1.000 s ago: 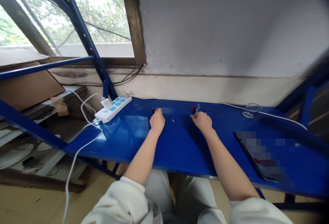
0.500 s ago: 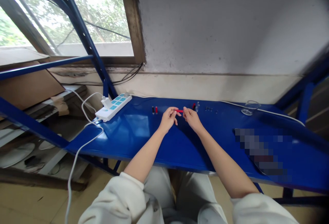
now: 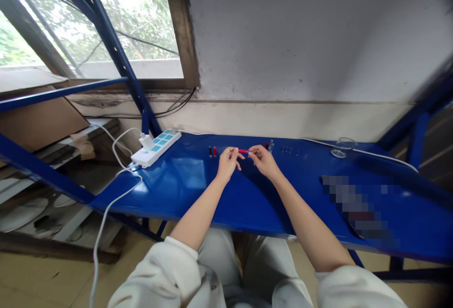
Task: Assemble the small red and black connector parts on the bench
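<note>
Above the blue table, both hands meet at a slim red pen-like stick (image 3: 242, 151) lying level between them. My left hand (image 3: 228, 162) is closed on its left end with thumb and index finger, while its other fingers stick out loosely. At the opposite end, the fingertips of my right hand (image 3: 262, 161) pinch together. A small pale bit seems to show there, too small to make out. Left of my left hand stand a short black cylinder (image 3: 210, 151) and a short red cylinder (image 3: 214, 151). Just beyond my right hand are another red piece (image 3: 266, 145) and clear small tubes (image 3: 271, 146).
A white power strip (image 3: 155, 148) with a plugged-in cable sits at the table's left end. Tiny clear parts (image 3: 286, 149) and a clear round container (image 3: 339, 153) lie to the right. A pixelated dark object (image 3: 357, 209) is at the front right. Blue frame posts (image 3: 116, 53) flank the table.
Both hands and the red stick have shifted slightly left. My right fingers now grip nearer the stick's right tip, with their hold changed to a fingertip pinch.
</note>
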`<state>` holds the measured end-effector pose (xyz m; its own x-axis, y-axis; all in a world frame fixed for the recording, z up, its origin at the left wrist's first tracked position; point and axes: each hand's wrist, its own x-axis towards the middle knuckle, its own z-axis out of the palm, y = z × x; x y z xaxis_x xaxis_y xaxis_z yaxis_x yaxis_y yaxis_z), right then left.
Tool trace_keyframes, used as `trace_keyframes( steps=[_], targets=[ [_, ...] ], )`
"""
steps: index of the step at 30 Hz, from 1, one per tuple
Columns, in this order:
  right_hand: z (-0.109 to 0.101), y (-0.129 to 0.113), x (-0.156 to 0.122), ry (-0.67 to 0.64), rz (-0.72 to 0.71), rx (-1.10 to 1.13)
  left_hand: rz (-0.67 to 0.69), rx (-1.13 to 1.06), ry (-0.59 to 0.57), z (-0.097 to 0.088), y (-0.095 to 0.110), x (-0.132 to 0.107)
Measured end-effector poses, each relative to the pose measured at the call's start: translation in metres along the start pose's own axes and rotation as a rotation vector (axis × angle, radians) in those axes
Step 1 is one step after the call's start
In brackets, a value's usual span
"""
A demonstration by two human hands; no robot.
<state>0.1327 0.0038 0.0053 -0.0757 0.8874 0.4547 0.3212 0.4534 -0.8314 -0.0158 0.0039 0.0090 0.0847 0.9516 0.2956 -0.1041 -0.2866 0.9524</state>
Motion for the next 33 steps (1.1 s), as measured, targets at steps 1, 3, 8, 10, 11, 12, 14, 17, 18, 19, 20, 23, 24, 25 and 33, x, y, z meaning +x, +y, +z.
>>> trace_keyframes(
  steps=[1,3,8,10,11,12,14,17,18,19,20,23,24,25,33],
  targets=[
    [0.0,-0.001,0.0,-0.006,-0.003,-0.024,-0.004,0.0,0.002,0.0,0.001,0.0],
    [-0.001,-0.003,-0.001,-0.008,-0.009,-0.081,-0.016,-0.009,-0.002,0.0,0.003,0.0],
    [-0.003,-0.006,-0.002,-0.009,0.007,-0.165,-0.06,-0.059,-0.067,-0.001,0.004,-0.001],
    [-0.003,-0.007,-0.002,-0.023,0.022,-0.187,-0.069,-0.055,-0.075,-0.001,0.003,0.0],
    [-0.002,-0.007,-0.003,-0.029,0.025,-0.197,-0.069,-0.046,-0.066,-0.001,0.002,0.0],
    [-0.002,-0.007,-0.003,-0.035,0.023,-0.207,-0.068,-0.036,-0.052,-0.001,0.002,0.001],
    [-0.001,-0.007,-0.002,-0.038,0.004,-0.23,-0.062,-0.02,-0.021,-0.002,0.0,0.001],
    [-0.002,-0.006,-0.001,-0.029,-0.065,-0.287,-0.042,-0.017,0.019,-0.002,-0.001,0.002],
    [-0.003,-0.005,-0.001,-0.035,-0.085,-0.317,-0.035,-0.018,0.036,-0.002,-0.001,0.002],
    [-0.004,-0.004,-0.001,-0.049,-0.094,-0.354,-0.028,-0.021,0.057,-0.003,-0.001,0.003],
    [-0.006,-0.003,-0.001,-0.074,-0.086,-0.397,-0.021,-0.025,0.079,-0.003,-0.001,0.003],
    [-0.016,0.001,-0.002,-0.167,0.051,-0.501,0.009,-0.026,0.124,-0.003,-0.002,0.003],
    [-0.021,0.002,-0.003,-0.185,0.115,-0.52,0.017,-0.015,0.123,-0.003,-0.002,0.003],
    [-0.025,0.003,-0.004,-0.189,0.175,-0.536,0.022,0.002,0.117,-0.003,-0.003,0.003],
    [-0.05,0.012,-0.008,-0.013,0.494,-0.751,0.061,0.227,0.02,-0.001,-0.01,-0.001]
  ],
)
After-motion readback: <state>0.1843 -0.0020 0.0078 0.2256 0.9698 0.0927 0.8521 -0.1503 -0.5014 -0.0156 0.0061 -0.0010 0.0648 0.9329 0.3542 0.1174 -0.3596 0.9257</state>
